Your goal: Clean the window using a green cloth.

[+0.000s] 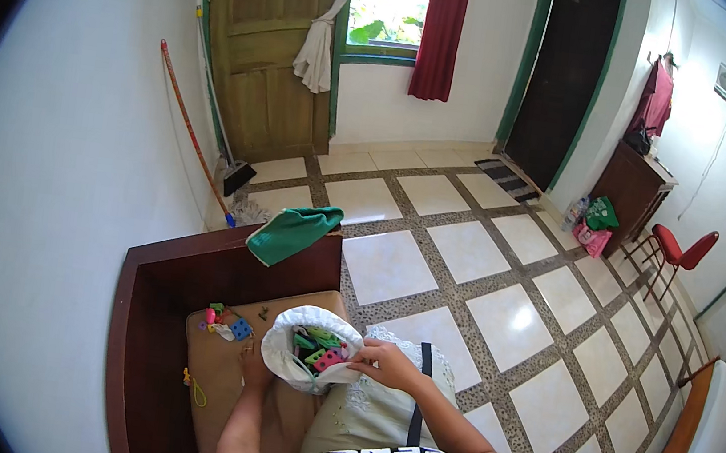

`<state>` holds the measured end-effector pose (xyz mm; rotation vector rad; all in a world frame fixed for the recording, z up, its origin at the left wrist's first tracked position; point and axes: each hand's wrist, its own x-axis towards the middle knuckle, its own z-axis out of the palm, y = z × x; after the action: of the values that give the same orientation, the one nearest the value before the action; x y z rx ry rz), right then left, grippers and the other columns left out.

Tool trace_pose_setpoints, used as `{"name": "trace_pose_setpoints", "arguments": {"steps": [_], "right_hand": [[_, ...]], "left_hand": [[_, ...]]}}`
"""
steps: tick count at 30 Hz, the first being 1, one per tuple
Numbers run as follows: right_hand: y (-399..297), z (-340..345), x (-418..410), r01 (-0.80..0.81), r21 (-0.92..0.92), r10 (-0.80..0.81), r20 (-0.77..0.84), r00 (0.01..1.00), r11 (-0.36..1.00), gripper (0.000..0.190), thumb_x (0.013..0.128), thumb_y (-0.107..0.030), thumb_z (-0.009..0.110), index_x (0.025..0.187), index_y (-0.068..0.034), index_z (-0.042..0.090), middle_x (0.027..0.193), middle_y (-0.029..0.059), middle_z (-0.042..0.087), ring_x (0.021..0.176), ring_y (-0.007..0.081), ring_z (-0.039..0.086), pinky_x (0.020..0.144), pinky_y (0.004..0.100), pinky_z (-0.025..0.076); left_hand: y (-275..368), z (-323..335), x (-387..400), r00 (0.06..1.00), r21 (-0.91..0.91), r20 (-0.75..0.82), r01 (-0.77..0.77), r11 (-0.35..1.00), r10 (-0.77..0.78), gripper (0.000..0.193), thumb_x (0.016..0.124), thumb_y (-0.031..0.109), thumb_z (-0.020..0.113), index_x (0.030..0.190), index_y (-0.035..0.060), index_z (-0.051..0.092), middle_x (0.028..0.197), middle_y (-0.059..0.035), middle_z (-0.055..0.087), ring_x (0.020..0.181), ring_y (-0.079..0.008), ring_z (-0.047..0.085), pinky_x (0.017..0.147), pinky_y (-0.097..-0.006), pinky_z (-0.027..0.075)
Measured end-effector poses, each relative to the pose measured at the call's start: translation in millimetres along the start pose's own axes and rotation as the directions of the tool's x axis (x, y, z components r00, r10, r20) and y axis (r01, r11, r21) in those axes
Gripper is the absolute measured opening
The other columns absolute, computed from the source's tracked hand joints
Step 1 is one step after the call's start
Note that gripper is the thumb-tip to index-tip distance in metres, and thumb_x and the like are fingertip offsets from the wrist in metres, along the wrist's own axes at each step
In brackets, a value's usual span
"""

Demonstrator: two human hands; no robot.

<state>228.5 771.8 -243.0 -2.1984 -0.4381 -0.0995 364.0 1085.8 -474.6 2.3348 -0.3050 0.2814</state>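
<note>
My right hand (381,361) pinches the rim of a white cloth bag (310,314) at its right side. The bag's mouth faces up, showing foam-like toy pieces (321,342) in green, black and pink. My left hand (253,368) is low beside the bag's left side, over the brown seat cushion (281,412); its fingers are partly hidden and its grip is unclear. Beyond it on the cushion lie a blue toy block (241,329), a pink piece (210,315) and several small bits. A yellow-green loop (200,396) lies near the cushion's left edge.
A dark wooden seat frame (125,307) bounds the cushion, with a green cloth (295,235) draped over its far corner. A mop (195,133) and a broom (238,175) lean by the door. Across the tiled floor (467,252) stands a red chair (679,252).
</note>
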Motion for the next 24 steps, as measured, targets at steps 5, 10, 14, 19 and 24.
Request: {"name": "trace_pose_setpoints", "arguments": {"steps": [5, 10, 14, 19, 24], "right_hand": [[0.8, -0.5, -4.0, -0.024, -0.005, 0.024, 0.015, 1.000, 1.000, 0.016, 0.086, -0.019, 0.070, 0.091, -0.004, 0.071, 0.091, 0.0118, 0.064, 0.072, 0.0239, 0.063, 0.067, 0.0347, 0.050], [1.8, 5.8, -0.8, 0.015, 0.027, -0.015, -0.018, 1.000, 1.000, 0.014, 0.086, -0.019, 0.070, 0.088, -0.005, 0.072, 0.081, 0.0100, 0.063, 0.073, 0.0253, 0.062, 0.067, 0.0348, 0.049], [5.6, 6.9, -1.1, 0.042, 0.022, -0.042, -0.027, 0.999, 0.999, 0.014, 0.086, -0.019, 0.071, 0.088, -0.005, 0.072, 0.081, 0.0102, 0.063, 0.073, 0.0253, 0.062, 0.067, 0.0347, 0.049], [3.4, 4.8, -5.3, 0.030, 0.012, -0.030, -0.026, 0.999, 0.999, 0.014, 0.086, -0.020, 0.071, 0.089, -0.006, 0.072, 0.081, 0.0106, 0.063, 0.071, 0.0254, 0.061, 0.065, 0.0351, 0.048], [3.3, 6.2, -8.3, 0.031, 0.018, -0.030, -0.038, 0.999, 0.999, 0.014, 0.086, -0.020, 0.071, 0.088, -0.007, 0.073, 0.080, 0.0108, 0.063, 0.073, 0.0258, 0.062, 0.066, 0.0357, 0.049]], "left_hand": [[13.9, -28.9, -24.1, 0.979, 0.298, -0.197, 0.012, 0.954, 0.049, 0.065, 0.071, 0.044, 0.072, 0.119, 0.0045, 0.053, 0.121, -0.0177, 0.050, 0.119, -0.0406, 0.042, 0.095, -0.0568, 0.035], [13.3, -16.7, -17.2, 0.988, 0.396, -0.146, 0.018, 0.918, 0.044, 0.064, 0.071, 0.043, 0.073, 0.117, 0.0050, 0.052, 0.121, -0.0180, 0.049, 0.119, -0.0413, 0.041, 0.096, -0.0560, 0.034], [9.6, 5.7, 2.5, 0.974, 0.091, -0.223, 0.071, 0.993, -0.050, 0.050, 0.073, 0.039, 0.071, 0.108, 0.0062, 0.060, 0.106, -0.0172, 0.059, 0.102, -0.0408, 0.055, 0.088, -0.0525, 0.044], [-2.8, 18.7, 4.5, 0.980, 0.062, -0.163, -0.104, 0.993, 0.113, 0.032, 0.076, 0.034, 0.070, 0.094, 0.0079, 0.065, 0.089, -0.0161, 0.065, 0.081, -0.0393, 0.064, 0.070, -0.0488, 0.052], [6.9, -3.5, -1.6, 0.999, 0.202, 0.024, -0.027, 0.979, 0.023, 0.027, 0.084, 0.029, 0.065, 0.097, 0.0051, 0.063, 0.089, -0.0192, 0.067, 0.082, -0.0411, 0.066, 0.068, -0.0498, 0.052]]}}
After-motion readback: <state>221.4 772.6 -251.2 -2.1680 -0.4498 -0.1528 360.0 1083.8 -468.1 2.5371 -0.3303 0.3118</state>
